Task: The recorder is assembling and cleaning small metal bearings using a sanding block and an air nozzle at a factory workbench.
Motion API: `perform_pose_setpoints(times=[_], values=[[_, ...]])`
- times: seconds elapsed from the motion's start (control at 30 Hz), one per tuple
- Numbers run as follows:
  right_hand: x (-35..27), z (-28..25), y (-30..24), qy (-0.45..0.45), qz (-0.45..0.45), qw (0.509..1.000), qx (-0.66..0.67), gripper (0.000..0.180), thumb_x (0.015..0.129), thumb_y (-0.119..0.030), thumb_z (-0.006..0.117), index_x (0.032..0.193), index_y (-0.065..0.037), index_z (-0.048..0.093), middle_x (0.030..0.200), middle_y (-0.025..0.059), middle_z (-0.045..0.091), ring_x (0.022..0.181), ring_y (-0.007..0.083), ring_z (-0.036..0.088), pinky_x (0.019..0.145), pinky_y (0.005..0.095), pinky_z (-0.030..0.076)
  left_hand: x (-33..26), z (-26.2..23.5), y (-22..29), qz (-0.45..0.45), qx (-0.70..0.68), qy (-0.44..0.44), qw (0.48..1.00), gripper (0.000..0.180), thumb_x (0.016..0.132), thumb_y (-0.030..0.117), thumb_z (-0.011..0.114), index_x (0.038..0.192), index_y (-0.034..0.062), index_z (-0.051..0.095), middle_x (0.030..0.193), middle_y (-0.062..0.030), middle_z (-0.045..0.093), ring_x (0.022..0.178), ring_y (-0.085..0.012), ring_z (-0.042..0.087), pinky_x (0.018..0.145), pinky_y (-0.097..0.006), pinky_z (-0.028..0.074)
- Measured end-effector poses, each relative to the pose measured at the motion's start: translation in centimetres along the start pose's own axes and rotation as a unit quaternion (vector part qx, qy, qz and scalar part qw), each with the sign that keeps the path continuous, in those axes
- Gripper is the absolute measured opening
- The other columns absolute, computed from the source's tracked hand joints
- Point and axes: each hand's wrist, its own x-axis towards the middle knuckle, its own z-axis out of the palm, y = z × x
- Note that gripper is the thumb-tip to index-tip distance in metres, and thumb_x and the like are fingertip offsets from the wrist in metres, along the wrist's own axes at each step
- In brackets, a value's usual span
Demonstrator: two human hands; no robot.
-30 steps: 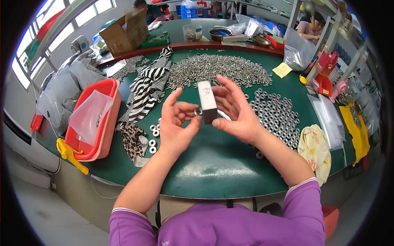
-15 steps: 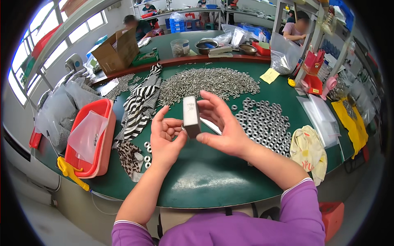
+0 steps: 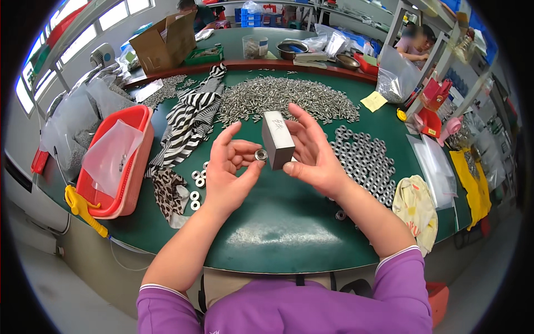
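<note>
Evidently, the work is laid out on a broad green tabletop with a curved near edge. By its left edge a deep red plastic basket is set, and to the right of that a black-and-white striped cloth is bunched. Toward the far edge a wide heap of short silvery metal pins is spread; toward the right edge many flat silvery metal rings are gathered. Above the middle, an oblong block with a pale top and dark sides is held by the half-open right hand, its thumb placed at the lower near corner. A small bright metal ring is pinched in the left hand, whose forefinger is raised clear. The ring is held just beside the block; whether they touch cannot be told. The step in hand is judged to be one ring being presented to the block, for which a steady block and fine fingertip alignment seem called for next.
</note>
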Motion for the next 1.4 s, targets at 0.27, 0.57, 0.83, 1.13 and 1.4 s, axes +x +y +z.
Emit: perform_pose_setpoints(times=[0.27, 0.57, 0.83, 1.13, 1.4], values=[[-0.1, 0.2, 0.5, -0.016, -0.016, 0.998, -0.066, 0.090, 0.070, 0.001, 0.066, 0.142, -0.011, 0.013, 0.133, 0.0147, 0.032, 0.129, 0.0261, 0.031, 0.108, 0.0402, 0.023, -0.1, -0.3, -0.1, 0.002, 0.020, -0.007, 1.000, 0.069, 0.075, -0.011, 0.058, 0.134, 0.0037, 0.025, 0.099, -0.0131, 0.056, 0.084, -0.0151, 0.059, 0.077, -0.026, 0.049], [0.1, 0.2, -0.1, -0.013, -0.074, 0.977, -0.200, 0.085, 0.070, -0.003, 0.066, 0.141, -0.007, 0.018, 0.129, 0.0145, 0.037, 0.123, 0.0261, 0.039, 0.106, 0.0398, 0.029, -0.3, 0.3, 0.6, -0.045, -0.002, -0.022, 0.999, 0.068, 0.074, -0.009, 0.059, 0.133, 0.0012, 0.025, 0.095, -0.0110, 0.058, 0.083, -0.0138, 0.060, 0.076, -0.025, 0.049], [0.0, 0.3, -0.9, 0.029, -0.087, 0.958, -0.271, 0.084, 0.069, -0.005, 0.067, 0.140, -0.010, 0.022, 0.128, 0.0157, 0.039, 0.120, 0.0268, 0.042, 0.104, 0.0399, 0.031, 0.2, -0.2, 0.3, -0.057, -0.020, 0.001, 0.998, 0.069, 0.075, -0.010, 0.057, 0.134, 0.0024, 0.023, 0.098, -0.0139, 0.056, 0.084, -0.0158, 0.059, 0.077, -0.027, 0.049], [0.0, -0.3, 0.0, 0.022, -0.030, 0.992, -0.118, 0.087, 0.071, -0.004, 0.068, 0.141, -0.010, 0.017, 0.130, 0.0155, 0.035, 0.126, 0.0266, 0.035, 0.107, 0.0399, 0.026, 0.1, -0.1, -0.2, -0.071, -0.042, -0.005, 0.997, 0.068, 0.077, -0.010, 0.056, 0.134, 0.0028, 0.022, 0.099, -0.0143, 0.056, 0.085, -0.0158, 0.059, 0.076, -0.026, 0.048], [0.2, -0.6, -0.4, 0.002, 0.021, 1.000, 0.023, 0.096, 0.069, 0.001, 0.068, 0.143, -0.013, 0.009, 0.134, 0.0160, 0.029, 0.128, 0.0286, 0.032, 0.106, 0.0404, 0.026, 0.2, -0.2, -0.4, -0.039, -0.022, -0.009, 0.999, 0.067, 0.078, -0.009, 0.058, 0.135, 0.0030, 0.023, 0.099, -0.0119, 0.054, 0.087, -0.0142, 0.058, 0.079, -0.026, 0.050]])
